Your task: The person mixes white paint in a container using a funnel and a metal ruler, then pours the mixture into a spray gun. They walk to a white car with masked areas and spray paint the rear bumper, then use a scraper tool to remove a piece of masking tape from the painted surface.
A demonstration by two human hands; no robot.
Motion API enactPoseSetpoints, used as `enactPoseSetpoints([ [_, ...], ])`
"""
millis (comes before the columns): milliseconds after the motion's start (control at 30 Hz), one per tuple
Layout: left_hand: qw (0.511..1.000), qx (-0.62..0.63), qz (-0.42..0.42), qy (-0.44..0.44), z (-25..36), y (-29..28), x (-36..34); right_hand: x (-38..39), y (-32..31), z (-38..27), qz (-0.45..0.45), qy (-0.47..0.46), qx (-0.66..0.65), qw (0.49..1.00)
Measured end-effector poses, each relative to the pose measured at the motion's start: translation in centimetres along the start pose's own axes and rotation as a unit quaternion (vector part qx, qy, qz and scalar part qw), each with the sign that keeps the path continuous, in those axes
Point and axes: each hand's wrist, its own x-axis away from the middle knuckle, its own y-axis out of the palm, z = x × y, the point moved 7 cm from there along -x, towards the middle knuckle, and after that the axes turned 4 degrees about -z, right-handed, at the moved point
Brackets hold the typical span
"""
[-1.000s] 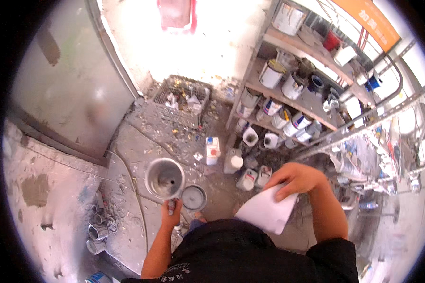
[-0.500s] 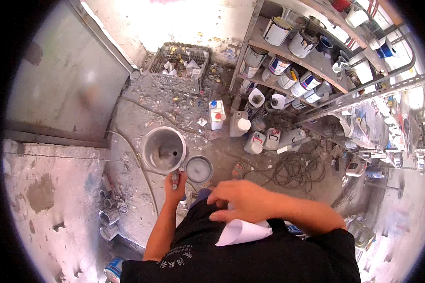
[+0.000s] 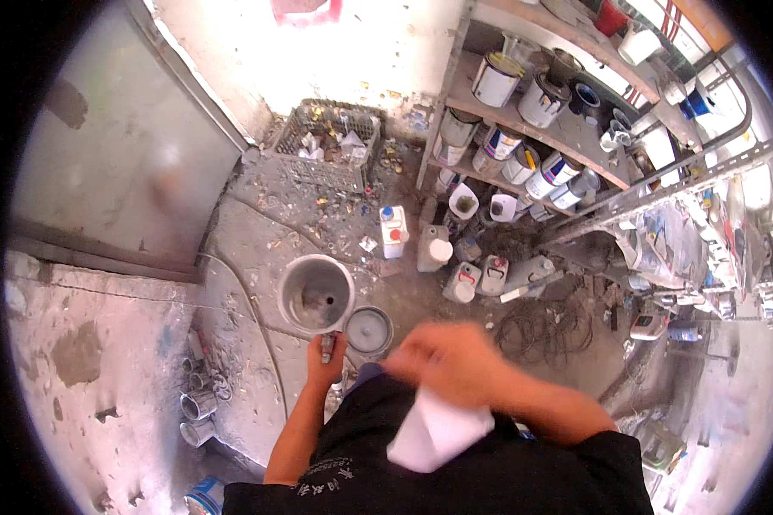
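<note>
My left hand (image 3: 325, 367) is closed around a grey, paint-stained handle or fitting (image 3: 327, 345) at the near rim of a round metal cup (image 3: 316, 287). The cup's open mouth faces up, and a small dark hole shows inside near its bottom. Just right of it is a round grey lid (image 3: 370, 331); what it rests on cannot be made out. In front of my body my right hand (image 3: 455, 365), smeared by motion, has its fingers drawn together. A white paper cone (image 3: 438, 433) hangs below that hand, apparently gripped at its upper part, which the hand hides.
A plastic crate (image 3: 326, 172) of scraps stands by the far wall. White jugs (image 3: 392, 232) and a coiled cable (image 3: 541, 330) lie on the littered floor. Paint cans (image 3: 498, 79) fill the metal-framed shelves (image 3: 593, 146) at right. A hose (image 3: 262, 318) runs along the left.
My left hand and the cup have shifted slightly right and nearer. My right hand has turned and moved, and the paper cone now hangs lower and more steeply. The view has tilted a little.
</note>
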Motion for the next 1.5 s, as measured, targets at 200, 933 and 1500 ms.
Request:
enactPoseSetpoints([
  [200, 0.998, -0.047, -0.032, 0.031, 2.4, 0.2, -0.3, -3.7, -15.6, 10.8, 0.340, 0.172, -0.085, 0.921],
  [933, 0.992, -0.073, -0.099, 0.037, 1.7, 2.1, -0.3, 0.3, -11.4, -2.2, 0.476, -0.324, -0.074, 0.814],
  [1500, 0.990, 0.023, -0.024, 0.137, 3.4, 0.8, 0.5, -1.2, 0.7, -9.6, 0.131, -0.452, 0.255, 0.845],
])
